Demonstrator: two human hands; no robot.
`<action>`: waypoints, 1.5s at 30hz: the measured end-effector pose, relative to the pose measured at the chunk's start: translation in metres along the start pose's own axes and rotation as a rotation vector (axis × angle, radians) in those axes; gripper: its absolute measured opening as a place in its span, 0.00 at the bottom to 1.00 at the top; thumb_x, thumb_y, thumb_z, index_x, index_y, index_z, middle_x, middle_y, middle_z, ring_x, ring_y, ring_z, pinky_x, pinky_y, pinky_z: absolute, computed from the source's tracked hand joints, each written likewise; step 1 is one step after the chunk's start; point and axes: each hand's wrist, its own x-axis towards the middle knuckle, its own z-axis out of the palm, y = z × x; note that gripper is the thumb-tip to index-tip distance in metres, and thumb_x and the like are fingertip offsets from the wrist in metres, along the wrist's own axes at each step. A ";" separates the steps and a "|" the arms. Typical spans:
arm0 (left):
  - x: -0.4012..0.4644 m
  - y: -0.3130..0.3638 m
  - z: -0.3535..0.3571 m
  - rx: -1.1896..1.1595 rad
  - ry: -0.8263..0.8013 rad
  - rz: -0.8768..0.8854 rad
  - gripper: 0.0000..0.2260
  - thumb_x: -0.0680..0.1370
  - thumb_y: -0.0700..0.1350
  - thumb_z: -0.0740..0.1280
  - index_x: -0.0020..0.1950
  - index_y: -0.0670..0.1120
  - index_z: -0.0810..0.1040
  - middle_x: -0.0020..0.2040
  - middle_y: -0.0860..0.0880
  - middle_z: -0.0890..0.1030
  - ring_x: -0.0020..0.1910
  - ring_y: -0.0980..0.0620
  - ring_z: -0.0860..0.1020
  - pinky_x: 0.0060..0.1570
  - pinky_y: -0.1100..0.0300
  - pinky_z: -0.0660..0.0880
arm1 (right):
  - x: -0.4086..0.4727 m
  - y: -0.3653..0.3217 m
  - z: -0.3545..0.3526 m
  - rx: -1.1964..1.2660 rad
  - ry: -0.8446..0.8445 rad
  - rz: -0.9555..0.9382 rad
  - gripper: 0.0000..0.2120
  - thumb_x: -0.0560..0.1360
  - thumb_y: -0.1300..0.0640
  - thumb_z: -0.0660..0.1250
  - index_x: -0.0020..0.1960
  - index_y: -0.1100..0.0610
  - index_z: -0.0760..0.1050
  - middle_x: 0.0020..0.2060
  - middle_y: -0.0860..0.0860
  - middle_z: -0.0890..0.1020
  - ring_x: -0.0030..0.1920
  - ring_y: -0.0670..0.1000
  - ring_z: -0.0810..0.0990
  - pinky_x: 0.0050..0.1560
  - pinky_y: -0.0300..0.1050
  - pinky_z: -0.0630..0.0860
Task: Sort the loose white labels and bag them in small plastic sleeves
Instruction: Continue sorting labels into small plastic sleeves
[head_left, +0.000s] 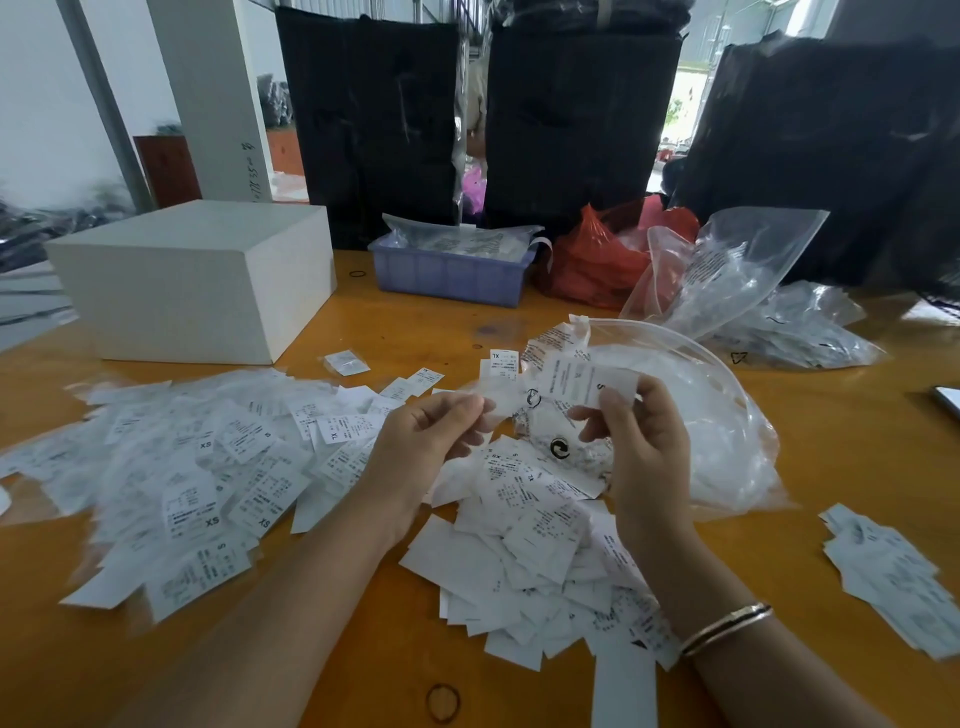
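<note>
Loose white labels (524, 551) lie heaped on the desk (363, 649) below both wrists. Left hand (431, 436) pinches a small plastic sleeve (511, 402); right hand (631, 441) pinches one label (587, 382) at its mouth. Advise holding the mouth open and feeding the label in squarely.

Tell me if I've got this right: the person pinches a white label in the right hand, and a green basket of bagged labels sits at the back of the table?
Not quite. In the head view the basket is pale purple, not green. The rest holds: the right hand pinches a white label, and the basket of bagged labels sits at the back of the table.
</note>
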 end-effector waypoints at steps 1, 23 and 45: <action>-0.001 0.001 0.001 0.000 0.005 0.002 0.13 0.70 0.57 0.66 0.46 0.50 0.84 0.43 0.51 0.85 0.40 0.58 0.81 0.40 0.69 0.76 | 0.000 -0.001 0.000 0.017 0.016 -0.014 0.07 0.79 0.63 0.60 0.47 0.54 0.74 0.35 0.49 0.83 0.33 0.44 0.78 0.35 0.34 0.75; -0.004 0.004 0.004 -0.023 -0.098 -0.033 0.14 0.62 0.61 0.69 0.39 0.55 0.86 0.39 0.51 0.85 0.37 0.60 0.80 0.41 0.67 0.76 | -0.003 -0.001 0.008 -0.095 -0.047 -0.106 0.10 0.78 0.65 0.61 0.45 0.50 0.73 0.37 0.44 0.81 0.37 0.43 0.78 0.40 0.36 0.77; -0.002 0.002 0.004 -0.056 -0.141 -0.020 0.15 0.63 0.60 0.70 0.41 0.53 0.86 0.38 0.50 0.84 0.37 0.59 0.80 0.39 0.69 0.75 | -0.004 -0.002 0.007 -0.064 -0.083 -0.135 0.11 0.78 0.64 0.61 0.45 0.48 0.73 0.39 0.45 0.82 0.37 0.43 0.79 0.41 0.35 0.77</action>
